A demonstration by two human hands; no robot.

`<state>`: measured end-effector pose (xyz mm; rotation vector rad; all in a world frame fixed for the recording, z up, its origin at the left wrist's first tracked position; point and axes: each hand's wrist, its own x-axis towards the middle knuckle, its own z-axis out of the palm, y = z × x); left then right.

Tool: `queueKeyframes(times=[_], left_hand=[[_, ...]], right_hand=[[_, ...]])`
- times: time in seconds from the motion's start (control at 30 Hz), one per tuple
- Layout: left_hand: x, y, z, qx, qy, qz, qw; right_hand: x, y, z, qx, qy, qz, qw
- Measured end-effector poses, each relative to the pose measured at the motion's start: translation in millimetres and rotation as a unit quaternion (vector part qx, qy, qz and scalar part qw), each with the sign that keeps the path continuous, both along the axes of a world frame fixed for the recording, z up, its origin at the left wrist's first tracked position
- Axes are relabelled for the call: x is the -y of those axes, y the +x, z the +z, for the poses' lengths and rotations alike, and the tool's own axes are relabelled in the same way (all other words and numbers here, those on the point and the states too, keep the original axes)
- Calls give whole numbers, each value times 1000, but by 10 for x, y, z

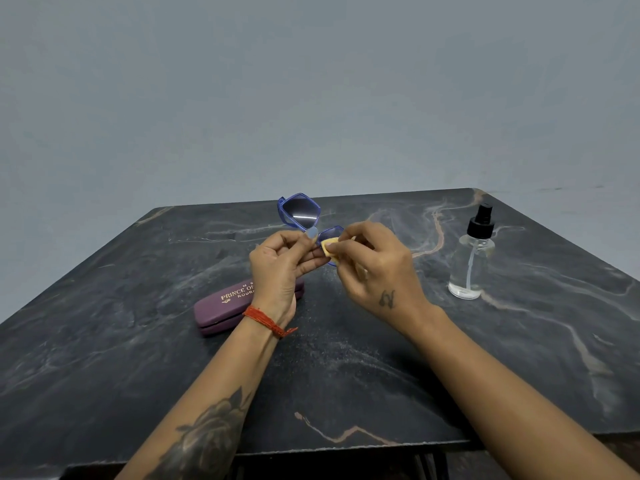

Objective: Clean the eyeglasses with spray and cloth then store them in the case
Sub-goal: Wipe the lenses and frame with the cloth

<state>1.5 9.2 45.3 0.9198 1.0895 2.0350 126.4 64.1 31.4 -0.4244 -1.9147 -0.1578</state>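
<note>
Blue-framed eyeglasses (pixel 299 210) with dark lenses are held above the table's middle. My left hand (pixel 282 268) pinches the frame near the bridge, thumb on top. My right hand (pixel 375 268) pinches a small yellow cloth (pixel 329 249) against the nearer lens, which is mostly hidden by the cloth and fingers. The farther lens sticks up, uncovered. A closed purple glasses case (pixel 221 306) with gold lettering lies on the table under my left wrist. A clear spray bottle (pixel 471 258) with a black pump top stands upright at the right.
The dark marbled table (pixel 104 341) ends at a near edge by my forearms and at a far edge against a plain grey wall. Bare table surface spreads to the left and in front of the case.
</note>
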Motion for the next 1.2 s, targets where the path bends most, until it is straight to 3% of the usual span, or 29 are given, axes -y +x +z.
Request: queueKeyframes(times=[0.5,0.87,1.1,1.2], left_hand=[[8,26,12,-18,-5,-12,1000],[-4,-32,18,27,2,3,1000],[-8,-47,21,44,11,8,999],[-2,-32,16,15,12,8,1000]], right_hand=[[-27,-34,14,-14,22,-19,999],[-37,33,42,-52,-61,-51,995],[40,17,24,-44,-50,11,998],[16,39,87,-100,-65,32,992]])
